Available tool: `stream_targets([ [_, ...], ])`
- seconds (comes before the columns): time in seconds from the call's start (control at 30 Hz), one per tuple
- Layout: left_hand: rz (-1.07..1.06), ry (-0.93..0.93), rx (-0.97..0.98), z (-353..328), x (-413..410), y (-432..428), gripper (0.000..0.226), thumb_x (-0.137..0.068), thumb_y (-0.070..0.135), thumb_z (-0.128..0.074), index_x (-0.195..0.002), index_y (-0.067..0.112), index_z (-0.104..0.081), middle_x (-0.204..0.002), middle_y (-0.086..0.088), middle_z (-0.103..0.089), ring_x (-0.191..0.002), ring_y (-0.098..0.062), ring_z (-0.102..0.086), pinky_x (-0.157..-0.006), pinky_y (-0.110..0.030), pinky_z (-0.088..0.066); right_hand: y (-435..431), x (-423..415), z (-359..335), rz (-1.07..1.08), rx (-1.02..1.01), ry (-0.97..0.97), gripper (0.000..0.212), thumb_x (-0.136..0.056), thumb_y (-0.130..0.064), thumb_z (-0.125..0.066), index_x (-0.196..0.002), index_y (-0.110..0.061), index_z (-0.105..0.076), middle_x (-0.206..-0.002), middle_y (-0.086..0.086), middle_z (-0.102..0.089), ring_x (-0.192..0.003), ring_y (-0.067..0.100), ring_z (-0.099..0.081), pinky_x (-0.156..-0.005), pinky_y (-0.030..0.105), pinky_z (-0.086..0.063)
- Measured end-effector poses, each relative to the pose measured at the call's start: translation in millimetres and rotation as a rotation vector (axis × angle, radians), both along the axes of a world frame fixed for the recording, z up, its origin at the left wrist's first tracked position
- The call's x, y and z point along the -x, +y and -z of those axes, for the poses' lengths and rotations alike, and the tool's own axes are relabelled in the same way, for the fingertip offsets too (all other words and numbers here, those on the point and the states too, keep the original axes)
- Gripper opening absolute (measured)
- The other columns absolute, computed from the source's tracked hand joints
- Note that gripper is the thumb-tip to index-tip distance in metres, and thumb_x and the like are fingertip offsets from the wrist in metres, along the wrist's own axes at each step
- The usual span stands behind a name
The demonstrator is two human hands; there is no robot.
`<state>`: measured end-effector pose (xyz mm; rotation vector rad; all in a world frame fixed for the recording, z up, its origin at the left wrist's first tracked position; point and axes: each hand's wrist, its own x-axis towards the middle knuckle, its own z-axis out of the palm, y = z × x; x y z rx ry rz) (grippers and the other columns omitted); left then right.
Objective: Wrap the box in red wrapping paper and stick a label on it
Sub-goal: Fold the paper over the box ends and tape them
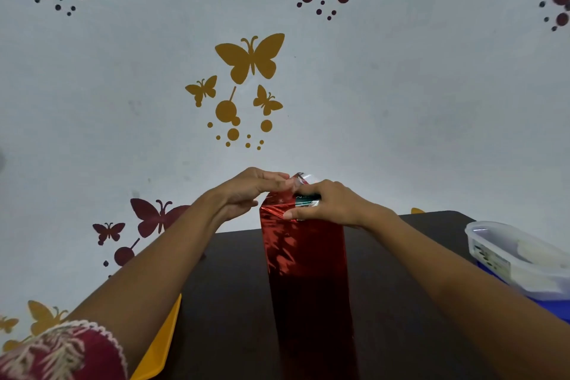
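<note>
The tall box wrapped in shiny red foil paper [305,256] stands upright on the dark table [231,287], its top end between the two hands. The left hand [246,191] has its fingertips closed in a pinch on a clear glossy strip [303,177], probably tape, rising just beyond the right hand's knuckles. The right hand [333,203] curls around a small dark green object [308,199], likely a tape holder, with one finger stretched down the box's upper edge.

Risks, as judged: the strip could curl back and stick to itself or the fingers; the slick foil flap could spring open if the right hand eases off; a sideways pull could tip the tall box.

The box's top fold is covered by both hands, so how far it is closed is unclear. The green object is mostly hidden. No label shows. Off to the right of the right hand, a clear plastic tub on a blue base [518,256] is cut off, its contents blurred.
</note>
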<state>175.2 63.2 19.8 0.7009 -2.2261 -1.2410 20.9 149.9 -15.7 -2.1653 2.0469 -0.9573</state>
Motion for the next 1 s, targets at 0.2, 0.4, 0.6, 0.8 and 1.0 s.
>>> stream_targets([
  [0.2, 0.008, 0.04, 0.001, 3, 2, -9, 0.026, -0.062, 0.036, -0.074, -0.08, 0.018, -0.078, -0.127, 0.008, -0.058, -0.125, -0.02, -0.046, -0.113, -0.054, -0.022, -2, 2, 2, 0.0, 0.014, 0.004, 0.063, -0.074, -0.062, -0.062, -0.127, -0.029, -0.058, -0.117, -0.001, -0.061, -0.105, 0.017, -0.054, -0.084, 0.027, -0.042],
  [0.4, 0.029, 0.066, -0.009, 6, 7, -17, 0.006, -0.072, 0.021, -0.073, -0.072, 0.016, -0.077, -0.112, 0.002, -0.065, -0.107, -0.022, -0.057, -0.101, -0.04, -0.039, -1, 0, 1, -0.021, 0.038, -0.038, 0.052, -0.076, -0.056, -0.065, -0.121, -0.029, -0.062, -0.096, -0.006, -0.056, -0.09, 0.013, -0.053, -0.07, 0.022, -0.037],
  [0.6, 0.073, 0.114, -0.043, 13, 10, -20, 0.017, -0.065, 0.017, -0.076, -0.078, 0.007, -0.075, -0.112, -0.009, -0.065, -0.09, -0.021, -0.064, -0.078, -0.026, -0.052, -1, -1, 1, -0.022, 0.036, -0.054, 0.055, -0.075, -0.056, -0.066, -0.122, -0.028, -0.061, -0.097, -0.006, -0.057, -0.091, 0.013, -0.053, -0.07, 0.022, -0.036],
  [0.8, 0.053, 0.111, 0.096, 15, 10, -24, 0.004, -0.072, 0.013, -0.077, -0.07, 0.016, -0.075, -0.113, -0.003, -0.063, -0.109, -0.019, -0.059, -0.093, -0.03, -0.049, -8, 4, 4, -0.038, 0.036, -0.048, 0.055, -0.074, -0.06, -0.064, -0.122, -0.035, -0.059, -0.105, -0.004, -0.062, -0.097, 0.014, -0.056, -0.076, 0.022, -0.039],
  [1.0, 0.008, 0.114, 0.146, 17, 11, -21, 0.009, -0.074, 0.016, -0.076, -0.073, 0.025, -0.075, -0.127, 0.004, -0.05, -0.123, -0.013, -0.045, -0.101, -0.03, -0.038, -7, 3, 2, -0.045, 0.032, -0.051, 0.056, -0.075, -0.059, -0.065, -0.124, -0.034, -0.058, -0.096, -0.008, -0.058, -0.092, 0.011, -0.053, -0.069, 0.017, -0.036],
])
